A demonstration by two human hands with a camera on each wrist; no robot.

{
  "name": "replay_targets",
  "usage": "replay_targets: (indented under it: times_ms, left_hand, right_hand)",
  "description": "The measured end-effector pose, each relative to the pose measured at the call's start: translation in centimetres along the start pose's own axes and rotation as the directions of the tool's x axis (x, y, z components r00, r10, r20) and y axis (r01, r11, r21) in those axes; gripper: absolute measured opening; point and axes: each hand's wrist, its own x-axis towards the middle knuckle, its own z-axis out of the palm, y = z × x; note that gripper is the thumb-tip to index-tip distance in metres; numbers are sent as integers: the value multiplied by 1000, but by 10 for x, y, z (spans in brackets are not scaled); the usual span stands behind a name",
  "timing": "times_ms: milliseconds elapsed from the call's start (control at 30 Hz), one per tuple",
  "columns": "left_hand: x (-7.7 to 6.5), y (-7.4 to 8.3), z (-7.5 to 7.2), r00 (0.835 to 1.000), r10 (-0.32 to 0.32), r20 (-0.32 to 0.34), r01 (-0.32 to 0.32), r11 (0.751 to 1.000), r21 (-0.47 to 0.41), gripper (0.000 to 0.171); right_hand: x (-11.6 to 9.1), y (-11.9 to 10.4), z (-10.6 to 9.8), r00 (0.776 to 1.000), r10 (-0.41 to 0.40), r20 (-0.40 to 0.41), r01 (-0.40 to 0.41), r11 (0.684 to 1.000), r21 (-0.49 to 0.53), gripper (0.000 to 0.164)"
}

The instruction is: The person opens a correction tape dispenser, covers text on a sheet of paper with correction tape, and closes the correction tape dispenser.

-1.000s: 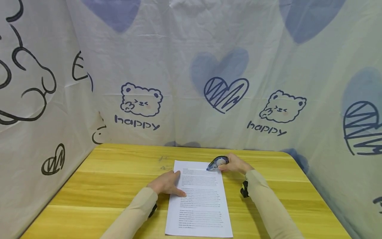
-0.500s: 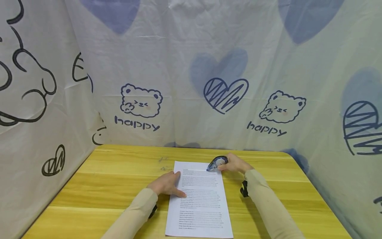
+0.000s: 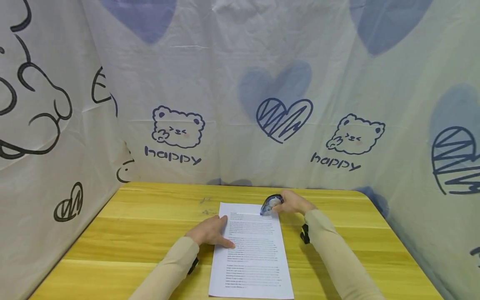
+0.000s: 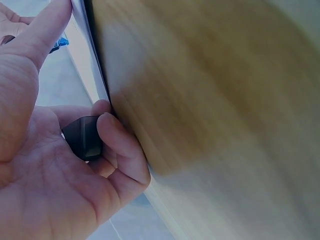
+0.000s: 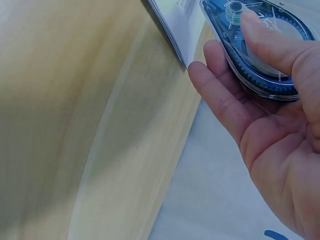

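A stack of printed paper (image 3: pixel 258 250) lies on the table, its lines of text partly faded. My left hand (image 3: pixel 210 231) rests on the stack's left edge with thumb and index finger spread. In the left wrist view, the other fingers of that hand curl round a small black cap-like piece (image 4: pixel 85 139). My right hand (image 3: pixel 294 203) grips a clear blue correction tape dispenser (image 3: pixel 271 204), its tip at the paper's upper right among the top lines. In the right wrist view, the thumb lies over the dispenser's (image 5: pixel 272 40) side and fingers sit beneath it.
The yellow wooden table (image 3: pixel 150 221) extends on both sides of the paper. A white curtain (image 3: pixel 225 125) printed with bears and hearts hangs behind and beside it. Faint grey marks (image 3: pixel 206 204) show on the wood left of the paper's top.
My right hand has shifted slightly left, and the correction tape dispenser has turned a little more upright, its tip staying near the same spot. The left hand keeps its place on the paper.
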Motion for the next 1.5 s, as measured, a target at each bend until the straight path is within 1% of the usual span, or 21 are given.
replay_targets:
  times_ms: [100,233,400,667,733,867,1000,1067,1133,1200,1300,1333,1400,1500]
  left_hand:
    - [0,1,-1,1000,1,-2,-1,1000,-9,106]
    - [0,1,-1,1000,-1,-2,1,1000,-11,106]
    - [-3,3,-2,1000,-7,3,7,1000,-15,106]
    - [-3,4,-4,1000,-9,-3,8,1000,-23,106]
    - [-3,4,-5,1000,-6,-2,6,1000,-18,106]
    - [-5,3,-7,1000,9,5,-9,1000,-23,102]
    - [-6,1,-7,999,44,-11,-45,997,-62,94]
    - [-5,0,-6,999,48,-25,-50,994,-95,89]
    - [-5,0,-6,998,44,-38,-49,990,-129,85]
    - [-4,0,-5,998,38,-45,-44,988,-147,83]
    - [-5,0,-5,997,51,-52,-58,988,-144,78]
    - [-5,0,-5,997,58,-54,-65,988,-139,72]
    - [-7,0,-4,996,72,-59,-80,987,-140,56]
    - [-8,0,-4,994,87,-72,-98,980,-172,34]
  right_hand:
    - [0,1,-1,1000,-16,10,16,1000,9,18]
    - [-1,3,-2,1000,-24,3,24,1000,18,18]
    - [-5,8,-5,1000,-15,-13,16,997,73,15]
    - [-8,18,-10,998,-18,-68,29,985,168,20]
    - [-8,20,-8,997,-11,-71,24,984,178,23]
    - [-9,22,-2,998,-6,-68,16,988,155,27]
    - [-12,24,5,997,-15,-73,26,986,163,17]
    - [-13,26,7,997,-29,-74,42,983,180,14]
    - [-14,27,10,997,-41,-67,54,980,193,15]
    - [-15,28,11,997,-37,-65,49,979,197,16]
    - [-17,27,14,997,-15,-73,29,979,201,17]
    - [-18,27,14,997,-5,-78,20,979,202,18]
    - [-19,28,15,996,7,-87,12,976,216,18]
    - [-20,30,16,995,8,-95,14,974,228,20]
